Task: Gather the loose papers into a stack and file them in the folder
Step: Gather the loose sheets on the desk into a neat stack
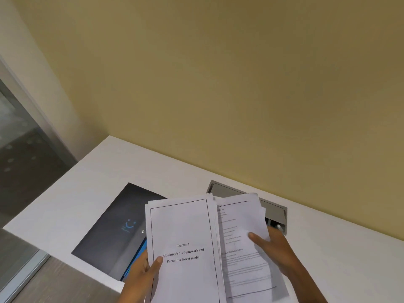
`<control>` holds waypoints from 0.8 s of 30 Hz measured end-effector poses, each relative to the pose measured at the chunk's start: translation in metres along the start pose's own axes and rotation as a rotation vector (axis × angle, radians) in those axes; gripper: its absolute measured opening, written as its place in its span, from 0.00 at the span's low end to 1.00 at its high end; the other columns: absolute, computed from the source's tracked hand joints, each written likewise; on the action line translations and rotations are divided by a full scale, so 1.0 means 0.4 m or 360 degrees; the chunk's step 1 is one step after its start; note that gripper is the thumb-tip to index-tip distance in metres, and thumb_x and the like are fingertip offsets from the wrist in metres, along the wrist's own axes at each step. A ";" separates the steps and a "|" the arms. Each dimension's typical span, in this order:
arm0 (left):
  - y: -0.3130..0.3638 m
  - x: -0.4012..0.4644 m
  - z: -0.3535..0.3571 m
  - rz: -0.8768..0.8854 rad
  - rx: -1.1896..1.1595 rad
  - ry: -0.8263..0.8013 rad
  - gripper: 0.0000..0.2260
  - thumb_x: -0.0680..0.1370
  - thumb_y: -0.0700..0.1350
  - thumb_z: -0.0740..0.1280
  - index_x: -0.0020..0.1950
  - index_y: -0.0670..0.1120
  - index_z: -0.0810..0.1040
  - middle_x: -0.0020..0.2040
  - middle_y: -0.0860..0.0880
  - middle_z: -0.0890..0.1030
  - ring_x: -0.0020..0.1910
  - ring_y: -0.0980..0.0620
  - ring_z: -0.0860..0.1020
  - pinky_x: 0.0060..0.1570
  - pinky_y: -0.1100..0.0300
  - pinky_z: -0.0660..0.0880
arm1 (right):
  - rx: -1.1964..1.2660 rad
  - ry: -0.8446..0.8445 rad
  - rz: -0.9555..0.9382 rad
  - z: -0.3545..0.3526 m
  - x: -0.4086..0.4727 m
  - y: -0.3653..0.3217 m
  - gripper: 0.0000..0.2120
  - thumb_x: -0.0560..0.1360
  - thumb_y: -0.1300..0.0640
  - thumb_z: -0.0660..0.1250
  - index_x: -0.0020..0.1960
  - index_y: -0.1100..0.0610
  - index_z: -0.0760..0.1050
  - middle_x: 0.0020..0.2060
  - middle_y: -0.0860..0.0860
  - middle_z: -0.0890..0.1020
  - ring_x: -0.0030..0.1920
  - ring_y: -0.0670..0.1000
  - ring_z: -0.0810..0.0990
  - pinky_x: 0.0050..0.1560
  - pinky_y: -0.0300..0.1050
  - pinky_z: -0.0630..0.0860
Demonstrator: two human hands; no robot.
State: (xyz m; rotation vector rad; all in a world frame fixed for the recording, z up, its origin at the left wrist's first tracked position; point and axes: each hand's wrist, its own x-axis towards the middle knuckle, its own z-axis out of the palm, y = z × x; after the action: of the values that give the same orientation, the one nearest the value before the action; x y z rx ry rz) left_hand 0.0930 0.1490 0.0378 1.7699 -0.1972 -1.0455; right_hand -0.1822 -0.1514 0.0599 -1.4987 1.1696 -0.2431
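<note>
I hold a loose bundle of white printed papers [188,226] above the white desk, fanned into two uneven groups. The front sheet reads "Chapter 3". My left hand [142,274] grips the bundle's lower left edge, thumb on the front sheet. My right hand [275,250] holds the right group, thumb pressed on a page of text [240,254]. A dark grey folder [113,228] with a blue inner edge and a snap button lies closed and flat on the desk, to the left of the papers and partly behind them.
The white desk [87,186] stands against a yellow wall [218,84]. A grey recessed cable box [277,213] sits in the desk behind the papers. A glass partition [19,149] with a metal frame runs along the left side.
</note>
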 end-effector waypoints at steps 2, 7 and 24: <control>0.028 0.005 0.032 0.0022 0.0008 -0.0086 0.17 0.79 0.42 0.69 0.68 0.49 0.76 0.59 0.50 0.86 0.59 0.49 0.84 0.63 0.47 0.78 | 0.0132 -0.0070 0.0010 -0.018 -0.015 -0.010 0.22 0.72 0.40 0.79 0.64 0.43 0.82 0.57 0.44 0.89 0.56 0.45 0.89 0.49 0.38 0.85; 0.081 -0.001 0.116 -0.0012 0.0088 -0.0240 0.19 0.81 0.46 0.66 0.71 0.50 0.70 0.65 0.52 0.81 0.67 0.47 0.78 0.71 0.43 0.71 | 0.0394 -0.0210 0.0064 -0.025 -0.044 -0.010 0.26 0.73 0.43 0.80 0.68 0.48 0.80 0.61 0.49 0.88 0.62 0.52 0.87 0.68 0.56 0.80; 0.039 -0.019 0.294 -0.0184 0.0143 -0.0452 0.07 0.82 0.43 0.65 0.56 0.53 0.80 0.55 0.54 0.84 0.58 0.52 0.79 0.63 0.56 0.71 | 0.0714 -0.0436 0.0367 -0.050 -0.136 0.085 0.27 0.81 0.36 0.66 0.75 0.48 0.75 0.71 0.46 0.81 0.73 0.48 0.78 0.78 0.48 0.68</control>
State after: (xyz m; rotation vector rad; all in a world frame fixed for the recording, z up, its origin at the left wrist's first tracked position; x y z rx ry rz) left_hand 0.0084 0.0659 0.0434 1.7233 -0.3247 -1.3904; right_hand -0.2401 -0.1176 0.0618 -0.9616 0.9775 -0.1263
